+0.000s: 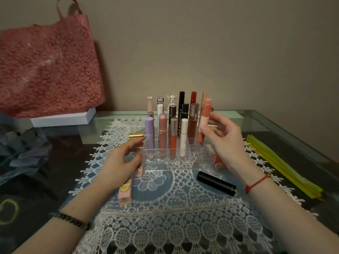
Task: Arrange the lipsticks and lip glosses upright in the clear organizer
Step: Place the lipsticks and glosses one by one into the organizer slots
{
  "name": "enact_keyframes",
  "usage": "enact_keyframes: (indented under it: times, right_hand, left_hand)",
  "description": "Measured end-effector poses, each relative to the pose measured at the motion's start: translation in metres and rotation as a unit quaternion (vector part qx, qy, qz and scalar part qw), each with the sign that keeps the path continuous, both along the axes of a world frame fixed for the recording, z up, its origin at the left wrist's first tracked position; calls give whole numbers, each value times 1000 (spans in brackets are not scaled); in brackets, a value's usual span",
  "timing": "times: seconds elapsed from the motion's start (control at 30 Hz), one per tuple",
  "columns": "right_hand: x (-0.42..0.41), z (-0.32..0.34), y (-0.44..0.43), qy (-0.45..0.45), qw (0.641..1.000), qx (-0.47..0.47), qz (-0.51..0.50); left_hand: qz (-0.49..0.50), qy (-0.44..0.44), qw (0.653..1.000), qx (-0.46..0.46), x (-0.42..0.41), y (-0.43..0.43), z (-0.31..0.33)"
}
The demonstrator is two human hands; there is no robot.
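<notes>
A clear organizer (194, 162) stands on the lace mat and holds several upright lipsticks and glosses, among them a lilac tube (149, 138). My right hand (224, 142) grips a peach-pink lip gloss (204, 121) upright at the organizer's right side, just above its slots. My left hand (121, 161) rests with spread fingers against the organizer's left wall, holding nothing. Loose on the mat lie a pink square tube (126, 189) under my left hand, a black lipstick (216, 183), a gold lipstick (136, 135) and a red-and-white item (218, 162) partly hidden behind my right hand.
A white lace mat (174, 217) covers the glass table (275, 121). A pink floral bag (47, 70) stands on a white box (64, 119) at the back left. Yellow strips (284, 165) lie along the right side. Blue-grey fabric (20, 153) is bunched at the left.
</notes>
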State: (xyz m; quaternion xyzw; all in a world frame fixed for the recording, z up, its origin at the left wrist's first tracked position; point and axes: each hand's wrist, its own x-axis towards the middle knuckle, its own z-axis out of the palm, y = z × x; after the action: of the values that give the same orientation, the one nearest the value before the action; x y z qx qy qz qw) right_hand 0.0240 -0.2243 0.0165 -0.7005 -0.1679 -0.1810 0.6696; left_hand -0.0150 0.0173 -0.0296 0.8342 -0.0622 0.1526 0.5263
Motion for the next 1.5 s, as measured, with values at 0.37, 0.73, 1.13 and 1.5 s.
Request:
enact_keyframes:
  times: [0.37, 0.73, 1.13, 1.5]
  right_hand:
    - [4, -10, 3, -4, 998, -69, -12]
    - [6, -15, 4, -13, 994, -110, -24]
    - [8, -17, 2, -10, 992, -124, -28]
    - [7, -17, 2, -21, 988, -150, -35]
  left_hand:
    - [3, -1, 1000, 9, 1, 2, -1]
    - [5, -7, 999, 31, 1, 1, 1]
    - [6, -15, 999, 47, 2, 2, 1]
    - [6, -20, 999, 50, 1, 2, 1]
